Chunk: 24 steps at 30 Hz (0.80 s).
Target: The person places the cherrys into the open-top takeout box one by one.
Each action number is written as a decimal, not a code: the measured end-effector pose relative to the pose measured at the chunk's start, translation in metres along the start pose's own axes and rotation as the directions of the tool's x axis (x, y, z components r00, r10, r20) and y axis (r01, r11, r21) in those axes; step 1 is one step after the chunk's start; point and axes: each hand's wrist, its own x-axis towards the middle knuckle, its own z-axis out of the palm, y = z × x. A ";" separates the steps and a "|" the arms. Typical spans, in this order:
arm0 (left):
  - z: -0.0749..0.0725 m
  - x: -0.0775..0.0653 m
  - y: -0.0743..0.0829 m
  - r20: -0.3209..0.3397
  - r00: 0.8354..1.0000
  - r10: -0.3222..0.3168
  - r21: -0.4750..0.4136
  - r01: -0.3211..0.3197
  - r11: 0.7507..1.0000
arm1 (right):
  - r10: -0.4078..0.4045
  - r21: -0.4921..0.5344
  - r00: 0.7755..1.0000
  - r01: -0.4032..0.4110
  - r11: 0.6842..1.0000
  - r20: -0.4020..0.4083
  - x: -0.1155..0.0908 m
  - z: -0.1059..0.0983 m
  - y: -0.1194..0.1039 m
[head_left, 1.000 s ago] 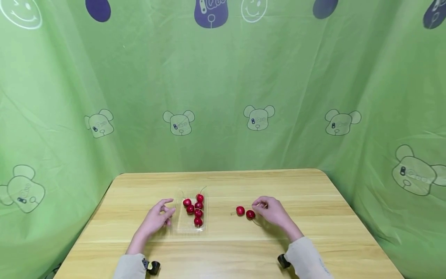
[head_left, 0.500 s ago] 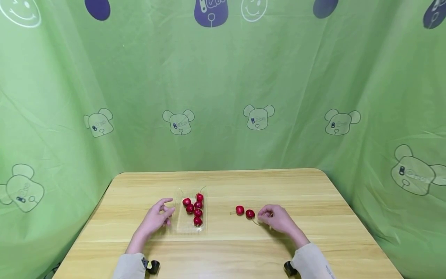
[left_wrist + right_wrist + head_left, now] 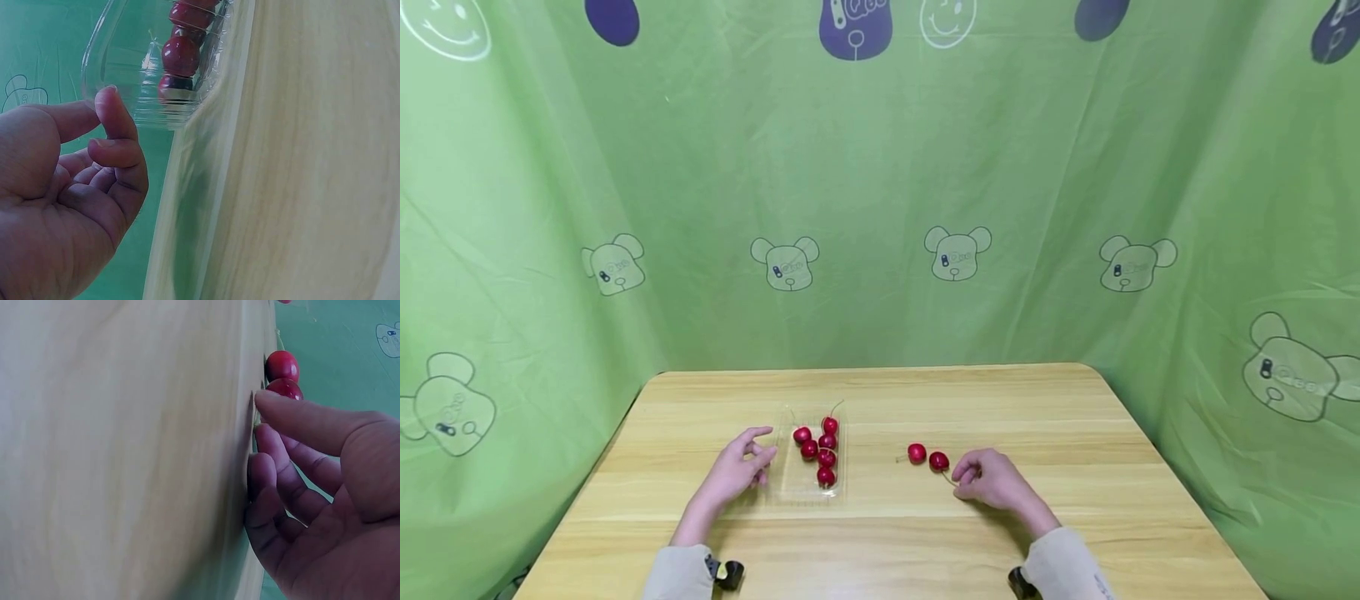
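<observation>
Beside a clear plastic tray my left hand hovers with bent, relaxed fingers. In the left wrist view its fingertips are close to the tray rim; I cannot tell whether they touch it. Several red cherries lie in the tray, mostly along its right side. My right hand is low over the table, next to the stem of one cherry. In the right wrist view a gap shows between its thumb and index finger, near the stem's end. Another cherry lies just left of that one.
All this stands on a light wooden table. Green printed curtains hang behind it and along both sides. A stretch of bare wood lies between the tray and the two loose cherries.
My right hand has moved back from above the two loose cherries, rightward and nearer to me, down to the stem of the right one. The left hand, tray and cherries have not moved.
</observation>
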 end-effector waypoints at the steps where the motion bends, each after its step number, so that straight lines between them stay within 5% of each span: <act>1: 0.000 0.000 0.000 0.003 1.000 0.001 0.001 -0.001 1.000 | -0.001 -0.005 1.000 0.001 1.000 0.000 0.000 0.001 0.000; 24: -0.002 -0.001 0.001 0.011 1.000 0.007 -0.003 -0.007 1.000 | 0.035 -0.085 0.998 -0.039 0.996 -0.045 0.000 0.005 -0.007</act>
